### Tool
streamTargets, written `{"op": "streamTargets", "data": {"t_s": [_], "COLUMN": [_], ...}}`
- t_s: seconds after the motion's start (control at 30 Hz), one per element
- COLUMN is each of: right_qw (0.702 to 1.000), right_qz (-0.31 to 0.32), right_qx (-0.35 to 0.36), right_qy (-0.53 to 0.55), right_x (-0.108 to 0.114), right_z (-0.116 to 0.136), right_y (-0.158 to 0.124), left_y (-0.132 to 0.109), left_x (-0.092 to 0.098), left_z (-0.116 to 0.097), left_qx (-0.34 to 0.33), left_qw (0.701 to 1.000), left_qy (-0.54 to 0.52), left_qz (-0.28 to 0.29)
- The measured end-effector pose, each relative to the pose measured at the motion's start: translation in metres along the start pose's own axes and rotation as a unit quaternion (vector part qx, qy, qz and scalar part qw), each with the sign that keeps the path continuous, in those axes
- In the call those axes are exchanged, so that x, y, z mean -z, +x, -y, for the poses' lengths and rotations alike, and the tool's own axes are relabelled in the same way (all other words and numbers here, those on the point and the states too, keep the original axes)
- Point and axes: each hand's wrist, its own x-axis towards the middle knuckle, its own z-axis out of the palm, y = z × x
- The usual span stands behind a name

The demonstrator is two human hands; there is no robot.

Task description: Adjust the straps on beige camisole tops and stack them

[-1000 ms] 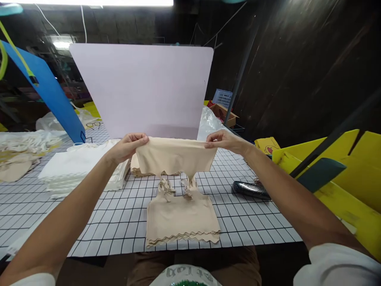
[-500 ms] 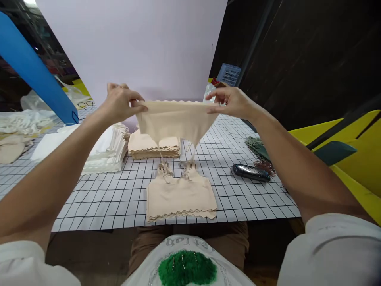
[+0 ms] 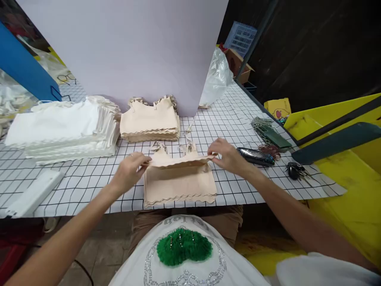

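Between both hands a beige strappy camisole top (image 3: 175, 161) is stretched by its scalloped hem. My left hand (image 3: 130, 170) pinches the hem's left corner, and my right hand (image 3: 225, 155) pinches the right corner. The top hangs just over a small stack of like beige tops (image 3: 180, 186) near the table's front edge; its straps end lies toward the back of that stack. Behind it, against the pale panel, stands a taller stack of beige tops (image 3: 150, 121) with straps bunched at the far side.
A tall pile of white garments (image 3: 65, 127) stands at the left, with a white flat box-like object (image 3: 35, 192) before it. On the right lie a dark shiny case (image 3: 256, 156), a green item with cord (image 3: 275, 137) and keys (image 3: 297, 171). A pale upright panel (image 3: 133, 51) rises behind.
Both hands have come down toward me with the beige top, from held up in the air to just above the near stack. The view has tilted lower.
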Motion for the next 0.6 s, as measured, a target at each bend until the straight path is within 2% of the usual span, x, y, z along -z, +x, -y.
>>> {"op": "streamTargets", "data": {"t_s": [0.07, 0.17, 0.43, 0.6], "right_qw": [1.0, 1.0, 0.999, 0.999], "right_qz": [0.002, -0.021, -0.039, 0.025], "right_qx": [0.0, 0.011, 0.035, 0.032], "right_qy": [0.004, 0.006, 0.007, -0.033], "right_x": [-0.021, -0.031, -0.038, -0.046], "right_z": [-0.001, 0.006, 0.024, 0.03], "right_y": [-0.022, -0.043, -0.073, -0.088], "left_y": [-0.025, -0.046, -0.068, -0.078], "left_x": [-0.022, -0.033, -0.026, -0.021], "left_z": [-0.003, -0.01, -0.028, -0.036], "left_qx": [-0.021, -0.045, -0.07, -0.037], "left_qw": [1.0, 0.999, 0.998, 0.994], "left_qy": [0.003, 0.002, -0.004, 0.023], "left_qz": [-0.006, -0.02, 0.002, 0.096]}}
